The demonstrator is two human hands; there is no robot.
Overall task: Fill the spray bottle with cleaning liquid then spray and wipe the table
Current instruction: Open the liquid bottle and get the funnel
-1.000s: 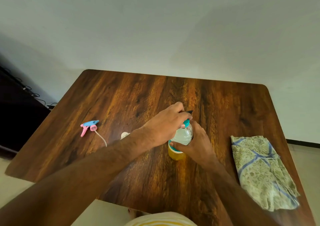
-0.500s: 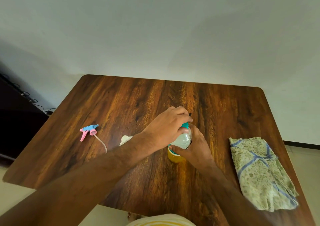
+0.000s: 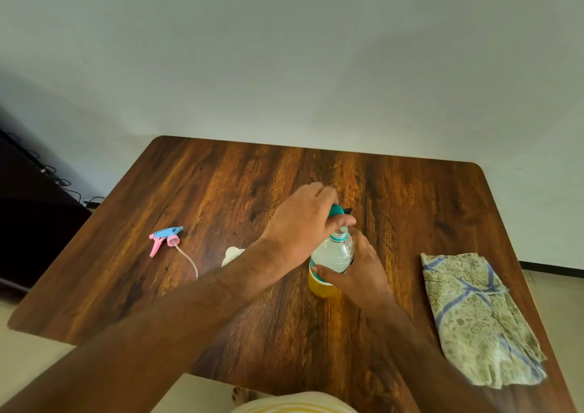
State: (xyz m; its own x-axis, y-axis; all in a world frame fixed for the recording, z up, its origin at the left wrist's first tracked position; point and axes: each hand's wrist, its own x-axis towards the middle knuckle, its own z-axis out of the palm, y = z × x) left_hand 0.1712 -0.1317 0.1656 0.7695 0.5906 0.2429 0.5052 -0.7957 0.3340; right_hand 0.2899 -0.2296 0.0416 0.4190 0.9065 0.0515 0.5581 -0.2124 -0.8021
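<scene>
A clear plastic bottle (image 3: 332, 252) with yellow liquid in its lower part stands upright near the middle of the wooden table (image 3: 221, 175). My right hand (image 3: 357, 270) grips its body from the right. My left hand (image 3: 303, 219) holds the teal cap (image 3: 335, 211) just above and beside the open bottle neck. A pink and blue spray head (image 3: 164, 238) with a thin tube lies on the table to the left. A white object (image 3: 232, 254), mostly hidden behind my left forearm, sits near it.
A folded green and blue patterned cloth (image 3: 474, 314) lies at the table's right side, near the front edge. A dark cabinet with cables (image 3: 31, 210) stands off to the left. A white wall is right behind the table.
My left hand has lifted the teal cap off the bottle neck, which now shows open. The view has tilted slightly; the right hand keeps its grip on the bottle.
</scene>
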